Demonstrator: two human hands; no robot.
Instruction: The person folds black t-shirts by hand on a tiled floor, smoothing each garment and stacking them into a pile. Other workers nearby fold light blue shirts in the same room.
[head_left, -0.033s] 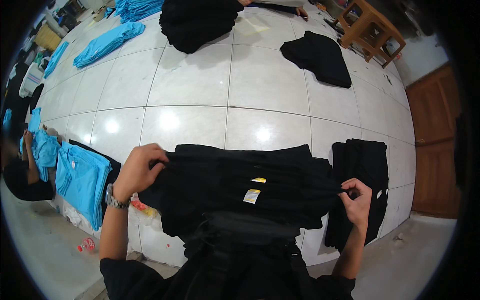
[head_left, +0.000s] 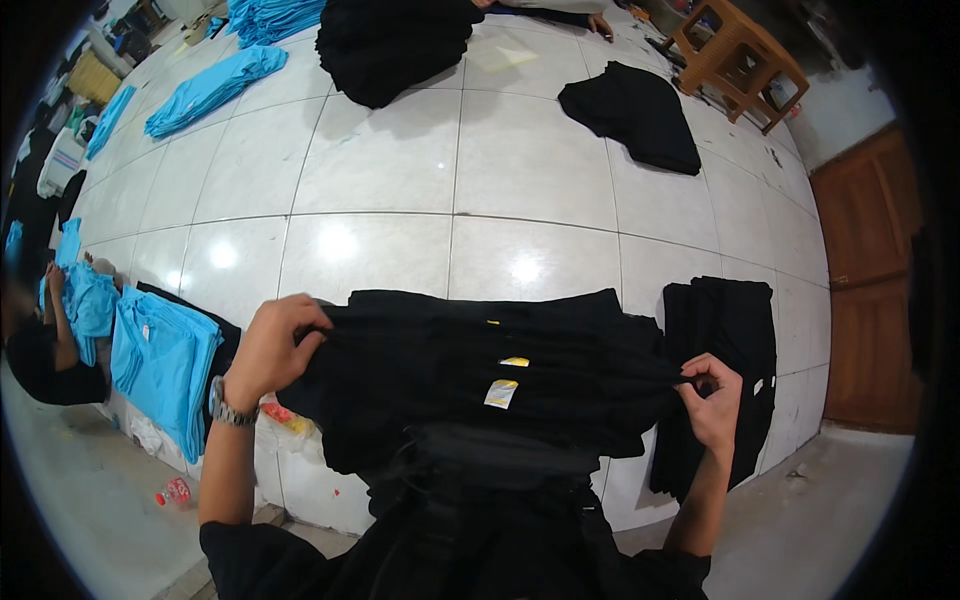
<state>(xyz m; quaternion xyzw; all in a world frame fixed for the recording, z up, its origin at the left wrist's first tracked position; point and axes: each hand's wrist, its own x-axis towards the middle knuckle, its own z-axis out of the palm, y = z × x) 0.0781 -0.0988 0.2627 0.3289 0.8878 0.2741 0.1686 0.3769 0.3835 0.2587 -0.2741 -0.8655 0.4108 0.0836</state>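
Cloth (head_left: 420, 350), black and soft, lies stretched flat in the lower middle of the frame, on top of more black cloth. The left hand (head_left: 270, 345) pinches it at the left end, and the right hand (head_left: 714, 400) pinches it at the right end. The two hands are well apart, with the cloth pulled wide between them. Little yellow and silver tags (head_left: 501, 393) sit on the middle of it. A shiny watch (head_left: 232, 405) goes around the left wrist.

Just beside the right hand, at the right, is a black pile (head_left: 720, 310). At the lower left is a blue pile (head_left: 165, 365), and past it another person's arm (head_left: 62, 325) is by some crumpled blue cloth (head_left: 90, 300). White tiles (head_left: 375, 170) fill the middle. A big black heap (head_left: 395, 50) is at the top, and a brown stool (head_left: 738, 62) is at the upper right.
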